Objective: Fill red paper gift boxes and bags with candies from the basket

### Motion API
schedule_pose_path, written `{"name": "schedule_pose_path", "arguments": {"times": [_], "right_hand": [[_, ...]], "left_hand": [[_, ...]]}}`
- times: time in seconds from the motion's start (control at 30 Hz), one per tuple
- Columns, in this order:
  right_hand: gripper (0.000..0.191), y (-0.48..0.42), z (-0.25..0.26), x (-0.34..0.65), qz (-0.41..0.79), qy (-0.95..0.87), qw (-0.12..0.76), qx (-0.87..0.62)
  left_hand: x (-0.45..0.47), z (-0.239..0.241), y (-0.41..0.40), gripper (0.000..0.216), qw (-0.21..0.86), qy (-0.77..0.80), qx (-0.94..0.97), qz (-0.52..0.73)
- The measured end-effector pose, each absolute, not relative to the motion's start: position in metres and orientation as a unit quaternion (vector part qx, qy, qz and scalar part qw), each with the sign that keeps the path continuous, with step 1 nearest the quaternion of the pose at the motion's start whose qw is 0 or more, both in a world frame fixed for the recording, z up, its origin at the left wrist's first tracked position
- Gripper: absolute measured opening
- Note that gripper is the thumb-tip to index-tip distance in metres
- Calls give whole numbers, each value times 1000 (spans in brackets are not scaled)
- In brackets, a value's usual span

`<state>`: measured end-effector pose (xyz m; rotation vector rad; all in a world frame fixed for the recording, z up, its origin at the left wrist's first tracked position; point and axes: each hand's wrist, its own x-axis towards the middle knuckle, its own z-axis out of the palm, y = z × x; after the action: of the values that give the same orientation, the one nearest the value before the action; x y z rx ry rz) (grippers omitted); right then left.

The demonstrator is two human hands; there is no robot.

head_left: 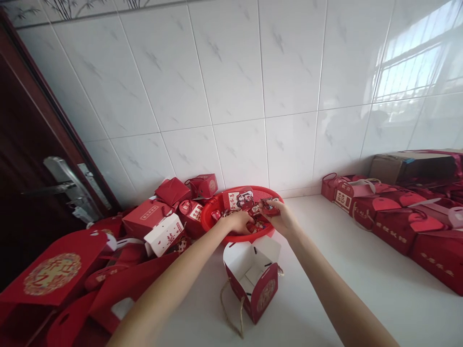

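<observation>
- Nearest the camera stands an open red gift box (255,284) on the white counter (361,289); its white flaps are spread, its mouth faces up, and a twine handle (231,313) trails off its near left side; it sits just in front of the basket and between the two forearms
- right hand (284,218): fingers pinched shut on a small red sweet packet (268,206), held just above the right part of the basket
- left hand (238,221): fingers curled down among the red packets (257,225) in the basket and touching them; whether they actually grip one I cannot tell, since the knuckles hide the fingertips
- red plastic basket (211,219): round, set against the tiled wall (235,86) on the counter; a larger red packet with printed figures (240,198) leans at its back
- left of the basket: a heap of folded red gift boxes (144,217), tipped at all angles; one white-sided box (164,233) lies on its side among them; flat red paper bags (54,274) lie nearer the camera
- far left: a dark wooden door (21,159) with a metal handle (67,185)
- right side: rows of closed red boxes (398,217) with flap lids lined along the counter, well apart from the hands; a brown cardboard carton (408,166) behind them against the wall
</observation>
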<state>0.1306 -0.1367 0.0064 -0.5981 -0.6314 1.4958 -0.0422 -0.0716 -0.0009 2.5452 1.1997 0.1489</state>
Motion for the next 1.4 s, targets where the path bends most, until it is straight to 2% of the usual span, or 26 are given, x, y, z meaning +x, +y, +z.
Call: {"name": "schedule_pose_path", "arguments": {"times": [0.07, 0.17, 0.4, 0.5, 0.8, 1.03, 1.3, 1.4], "right_hand": [[12, -137, 7, 130, 655, -279, 651, -263], [12, -138, 9, 130, 663, -260, 652, -260], [9, -139, 10, 126, 662, -240, 662, -257], [10, -138, 9, 126, 659, -235, 666, -259], [10, -136, 3, 125, 645, -263, 667, -264], [23, -137, 0, 121, 611, -285, 689, -267], [30, -136, -2, 120, 597, -314, 685, -274], [28, -136, -2, 120, 602, -301, 690, -266]], "left_hand": [[-45, 2, -73, 16, 162, 430, 887, 38], [-53, 5, -74, 2, 189, 427, 881, 73], [-75, 15, -69, 38, 374, 401, 781, 300], [-75, 20, -71, 41, 435, 399, 718, 369], [-67, 19, -82, 41, 522, 366, 663, 392], [-53, 23, -89, 32, 527, 354, 690, 348], [-32, 18, -87, 25, 382, 417, 764, 310], [-29, 26, -84, 23, 387, 431, 760, 295]]}}
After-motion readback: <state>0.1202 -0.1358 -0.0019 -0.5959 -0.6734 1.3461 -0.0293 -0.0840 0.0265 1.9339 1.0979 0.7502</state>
